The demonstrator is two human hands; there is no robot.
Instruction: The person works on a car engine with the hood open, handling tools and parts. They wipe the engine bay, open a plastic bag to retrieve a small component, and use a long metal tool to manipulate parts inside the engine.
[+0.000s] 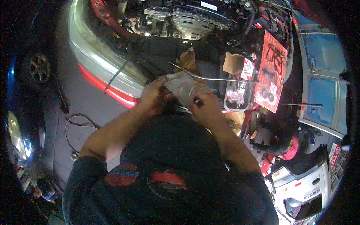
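Both hands clutch a clear crinkled plastic bag over the open engine bay: left hand at its nine o'clock, right hand at its five o'clock. A thin bent metal rod lies at twelve o'clock.

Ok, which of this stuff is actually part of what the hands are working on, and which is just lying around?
In hand:
left hand
right hand
clear plastic bag, held between both

Lying about:
long metal rod
red gasket card
open cardboard box
clear tray of parts
black cable on the floor
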